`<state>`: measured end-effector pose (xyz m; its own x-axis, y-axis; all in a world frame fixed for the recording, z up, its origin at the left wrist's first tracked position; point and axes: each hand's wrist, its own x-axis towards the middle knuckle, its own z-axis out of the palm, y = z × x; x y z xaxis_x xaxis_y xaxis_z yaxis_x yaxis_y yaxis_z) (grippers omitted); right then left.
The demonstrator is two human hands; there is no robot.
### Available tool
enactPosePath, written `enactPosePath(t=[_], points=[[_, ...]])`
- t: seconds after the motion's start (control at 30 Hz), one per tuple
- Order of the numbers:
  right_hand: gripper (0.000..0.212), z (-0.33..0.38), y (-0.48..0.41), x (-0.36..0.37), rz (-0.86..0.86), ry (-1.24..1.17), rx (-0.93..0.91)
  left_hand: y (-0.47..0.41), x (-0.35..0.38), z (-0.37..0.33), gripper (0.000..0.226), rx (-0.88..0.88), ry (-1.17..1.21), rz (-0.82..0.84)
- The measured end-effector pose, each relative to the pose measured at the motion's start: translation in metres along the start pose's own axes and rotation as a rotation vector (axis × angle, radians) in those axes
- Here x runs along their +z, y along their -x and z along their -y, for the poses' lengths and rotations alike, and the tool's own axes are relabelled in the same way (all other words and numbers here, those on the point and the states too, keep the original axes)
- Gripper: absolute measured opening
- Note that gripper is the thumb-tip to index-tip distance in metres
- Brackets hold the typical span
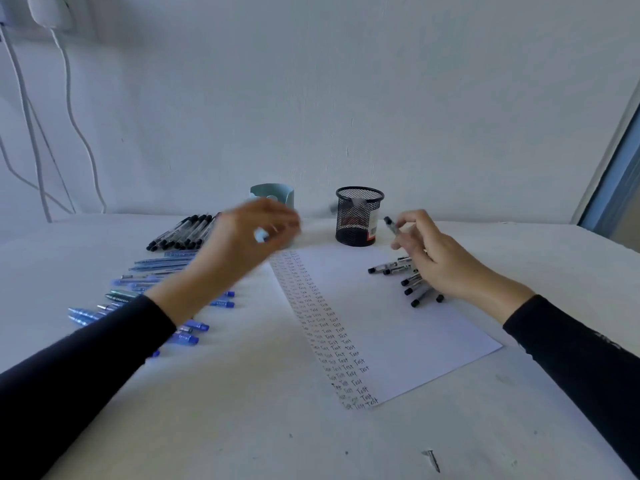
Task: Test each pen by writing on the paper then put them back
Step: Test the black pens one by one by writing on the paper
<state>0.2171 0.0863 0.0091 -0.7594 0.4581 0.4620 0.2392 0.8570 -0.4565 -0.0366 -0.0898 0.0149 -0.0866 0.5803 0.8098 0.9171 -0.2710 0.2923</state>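
The right hand [440, 261] hangs over the far right part of the paper [415, 341], thumb and fingers pinching a black pen [391, 226] with one end raised toward the mesh cup [358, 216]. By my guess it is either up for testing or bound for that cup. Under this hand a loose heap of black pens [412, 281] lies on the paper's right edge, close for easy picking. The left hand [256, 233] is above the paper's far left corner and blurred. Its fingers look curled with something pale at them, but I cannot tell if they hold anything. Rows of "Test" fill the paper's left strip, and the rest is blank for writing.

Left of the paper lie a row of black pens [183, 232] and fanned blue pens [162, 262], seemingly sorted by kind. Beyond its far edge stands a blue holder [273, 194] beside the cup. Nearer than the paper, a screw [433, 460] lies on the table [242, 427]. The heap crowds the writing space, and the left forearm crosses the blue pens
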Motion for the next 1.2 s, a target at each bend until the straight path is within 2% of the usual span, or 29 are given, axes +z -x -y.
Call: enactPosePath(t=[0.07, 0.13, 0.23, 0.27, 0.33, 0.4, 0.47, 0.6, 0.7, 0.8, 0.87, 0.97, 1.03, 1.1, 1.2], points=[[0.010, 0.010, 0.001, -0.001, 0.020, -0.076, 0.020, -0.020, -0.023, 0.014, 0.015, -0.173, -0.049, -0.211], [0.010, 0.025, 0.004, -0.001, 0.059, -0.223, 0.095, -0.034, -0.040, 0.033, 0.019, -0.361, -0.206, -0.242], [0.053, 0.047, 0.006, 0.002, 0.095, -0.389, 0.168, -0.035, -0.044, 0.063, 0.020, -0.557, -0.448, 0.021], [0.060, 0.052, 0.006, 0.002, 0.110, -0.407, 0.188, -0.033, -0.040, 0.071, 0.020, -0.592, -0.492, 0.115], [0.058, 0.055, 0.009, 0.009, 0.191, -0.407, 0.181, -0.029, -0.030, 0.087, 0.031, -0.663, -0.552, 0.233], [0.052, 0.055, 0.015, 0.017, 0.252, -0.321, 0.101, -0.027, -0.022, 0.099, 0.037, -0.727, -0.583, 0.275], [0.046, 0.055, 0.018, 0.023, 0.247, -0.289, 0.065, -0.027, -0.017, 0.104, 0.038, -0.737, -0.625, 0.311], [0.041, 0.060, 0.018, 0.019, 0.346, -0.414, 0.051, -0.025, -0.010, 0.105, 0.044, -0.698, -0.672, 0.344], [0.033, 0.067, 0.017, 0.019, 0.220, -0.499, 0.023, -0.023, -0.010, 0.097, 0.042, -0.664, -0.633, 0.315], [0.050, 0.071, 0.016, 0.016, 0.249, -0.774, 0.133, -0.018, -0.007, 0.079, 0.027, -0.549, -0.538, 0.217], [0.045, 0.073, 0.018, 0.013, 0.290, -0.747, 0.202, -0.011, -0.002, 0.060, 0.024, -0.494, -0.443, 0.190], [0.030, 0.078, 0.021, 0.016, 0.380, -0.728, 0.223, 0.005, 0.008, 0.035, 0.040, -0.399, -0.325, 0.380], [0.023, 0.082, 0.024, 0.018, 0.443, -0.719, 0.218, 0.015, 0.012, 0.021, 0.071, -0.350, -0.305, 0.568], [0.012, 0.086, 0.031, 0.020, 0.434, -0.645, 0.195, 0.021, 0.014, 0.013, 0.098, -0.368, -0.341, 0.701], [0.037, 0.086, 0.050, 0.029, 0.320, -0.511, 0.193, 0.023, 0.014, 0.006, 0.110, -0.417, -0.355, 0.763]])
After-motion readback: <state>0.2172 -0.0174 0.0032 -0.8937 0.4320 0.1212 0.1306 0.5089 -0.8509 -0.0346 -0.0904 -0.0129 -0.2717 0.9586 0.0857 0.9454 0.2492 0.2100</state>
